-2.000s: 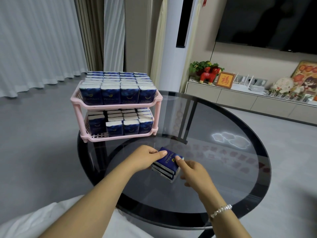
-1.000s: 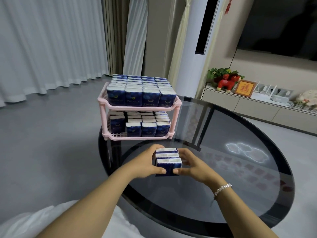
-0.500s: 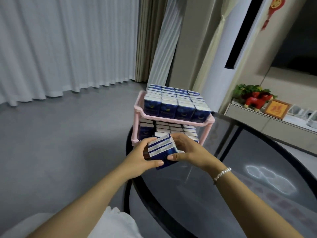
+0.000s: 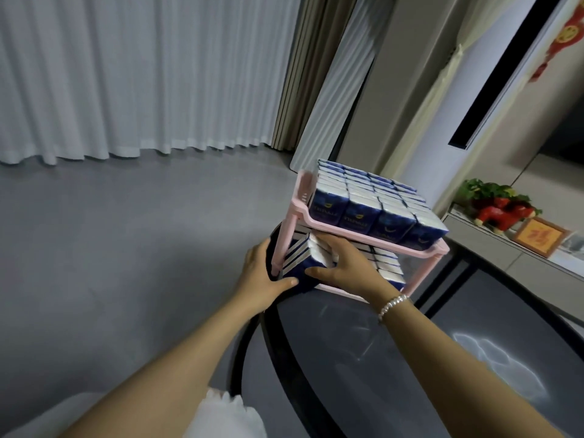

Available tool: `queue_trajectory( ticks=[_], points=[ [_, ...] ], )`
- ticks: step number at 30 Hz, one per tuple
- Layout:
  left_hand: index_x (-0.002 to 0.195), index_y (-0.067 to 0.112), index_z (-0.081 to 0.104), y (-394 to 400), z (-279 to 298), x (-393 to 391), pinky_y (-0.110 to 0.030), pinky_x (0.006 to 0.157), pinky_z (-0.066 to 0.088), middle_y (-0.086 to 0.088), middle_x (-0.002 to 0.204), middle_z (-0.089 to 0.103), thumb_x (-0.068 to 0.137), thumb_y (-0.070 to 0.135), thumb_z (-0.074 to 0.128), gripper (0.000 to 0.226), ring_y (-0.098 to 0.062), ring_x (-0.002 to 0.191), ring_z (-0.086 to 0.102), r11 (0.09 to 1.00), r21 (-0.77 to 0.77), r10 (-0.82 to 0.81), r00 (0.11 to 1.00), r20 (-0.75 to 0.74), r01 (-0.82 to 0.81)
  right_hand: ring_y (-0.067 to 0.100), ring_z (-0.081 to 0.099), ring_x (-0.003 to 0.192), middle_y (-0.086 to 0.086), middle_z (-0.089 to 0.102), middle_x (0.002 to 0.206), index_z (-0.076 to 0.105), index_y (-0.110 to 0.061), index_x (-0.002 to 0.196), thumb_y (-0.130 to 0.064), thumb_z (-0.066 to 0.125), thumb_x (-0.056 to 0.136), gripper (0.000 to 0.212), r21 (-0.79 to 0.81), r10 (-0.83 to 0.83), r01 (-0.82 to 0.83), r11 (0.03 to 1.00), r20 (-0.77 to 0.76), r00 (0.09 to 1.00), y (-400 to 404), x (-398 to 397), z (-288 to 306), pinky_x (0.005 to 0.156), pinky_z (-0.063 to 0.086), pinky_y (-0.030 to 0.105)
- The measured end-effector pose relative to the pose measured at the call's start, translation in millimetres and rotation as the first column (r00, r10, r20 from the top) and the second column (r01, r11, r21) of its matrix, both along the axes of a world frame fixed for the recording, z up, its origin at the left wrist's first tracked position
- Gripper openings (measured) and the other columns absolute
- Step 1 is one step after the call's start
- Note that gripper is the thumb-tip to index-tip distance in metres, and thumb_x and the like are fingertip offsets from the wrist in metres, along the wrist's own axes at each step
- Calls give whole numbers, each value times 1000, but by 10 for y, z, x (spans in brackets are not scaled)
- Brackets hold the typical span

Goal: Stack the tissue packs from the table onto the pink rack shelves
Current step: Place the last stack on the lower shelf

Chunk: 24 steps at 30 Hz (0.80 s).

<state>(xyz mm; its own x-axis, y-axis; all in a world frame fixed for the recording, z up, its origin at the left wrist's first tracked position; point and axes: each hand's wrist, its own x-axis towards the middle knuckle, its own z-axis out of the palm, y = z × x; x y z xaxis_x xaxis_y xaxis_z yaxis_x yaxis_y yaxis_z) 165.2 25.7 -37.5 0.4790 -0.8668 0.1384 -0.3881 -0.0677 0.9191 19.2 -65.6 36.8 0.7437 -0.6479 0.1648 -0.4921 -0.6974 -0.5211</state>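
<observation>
A pink two-shelf rack [image 4: 357, 237] stands at the far left edge of a round dark glass table [image 4: 410, 358]. Its top shelf is packed with several blue-and-white tissue packs [image 4: 373, 210]. More packs [image 4: 387, 270] fill the right part of the lower shelf. Between both hands I hold a small stack of tissue packs [image 4: 305, 259], tilted, at the front left corner of the lower shelf. My left hand [image 4: 260, 276] grips the stack's left side, thumb under it. My right hand [image 4: 344, 268] grips its right side, fingers over the top.
White curtains [image 4: 126, 74] hang at the back left over a grey floor. A low cabinet [image 4: 505, 257] at the right carries a plant, a red figurine [image 4: 502, 213] and a framed picture [image 4: 537, 237]. The table's black rim [image 4: 249, 358] curves below my forearms.
Both hands lifted the stack of packs off the table and carried it forward to the rack's lower shelf. The view swung left and closer to the rack.
</observation>
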Motion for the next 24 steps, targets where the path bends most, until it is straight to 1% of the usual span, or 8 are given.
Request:
queue_trajectory(
  ticks=[2,3,7,10,14,19,22,24],
  points=[
    [147,25,28,-85,-24,16,-32,112,31,4,146,37,66,40,77,96,-14,132,42,997,-35,-71,997,-34,70,11,40,133,-1,43,144,37,-12,142,-19,76,74,78,12,18,-18,1000,-12,1000,-56,88,-22,110,31,23],
    [146,24,31,-120,-37,14,-35,109,38,4,143,43,66,40,77,94,-14,128,46,996,-39,-79,996,-44,78,11,39,133,-1,43,144,36,-13,142,-16,75,75,78,24,15,-15,1000,-18,1000,-82,119,-28,110,30,22],
    [139,13,41,-235,-82,7,-30,94,45,-4,134,50,80,20,73,68,-20,112,55,998,-30,50,999,-1,-50,10,38,133,-4,42,144,35,-16,143,-16,72,79,74,-17,10,-11,1000,-81,997,-219,205,-49,100,24,8],
    [122,10,52,-308,-95,5,-25,79,43,-9,120,53,78,16,74,50,-19,95,56,992,-64,105,994,1,-105,12,36,134,-3,40,146,33,-18,144,-18,70,82,72,-16,2,-4,1000,-114,993,-301,237,-84,100,23,9],
    [107,9,56,-391,-112,-4,-22,72,40,-9,109,54,76,15,75,37,-19,86,54,986,-78,146,989,13,-144,15,31,137,-2,35,149,30,-20,145,-24,68,84,73,-56,-15,5,998,-179,984,-370,260,-86,102,21,13],
    [100,3,56,-428,-115,-8,-14,68,28,-7,102,50,78,14,74,30,-13,92,39,980,-90,184,979,88,-176,18,19,143,2,22,155,26,-17,147,-38,66,83,78,-168,-8,-59,984,-374,928,-413,295,-111,113,11,22],
    [94,4,53,-438,-130,-24,-14,68,25,-3,99,45,78,13,74,28,-19,104,39,982,-79,177,981,79,-171,20,16,144,4,21,156,27,-14,146,-46,65,81,81,-256,-3,-107,961,-397,918,-406,249,-122,114,7,24],
    [93,6,53,-443,-141,-32,-16,70,26,-2,98,45,77,15,75,29,-22,109,38,984,-63,168,983,71,-164,21,19,143,5,24,154,29,-11,145,-47,60,84,77,-313,15,-136,940,-360,933,-399,198,-139,113,8,23]
  ],
)
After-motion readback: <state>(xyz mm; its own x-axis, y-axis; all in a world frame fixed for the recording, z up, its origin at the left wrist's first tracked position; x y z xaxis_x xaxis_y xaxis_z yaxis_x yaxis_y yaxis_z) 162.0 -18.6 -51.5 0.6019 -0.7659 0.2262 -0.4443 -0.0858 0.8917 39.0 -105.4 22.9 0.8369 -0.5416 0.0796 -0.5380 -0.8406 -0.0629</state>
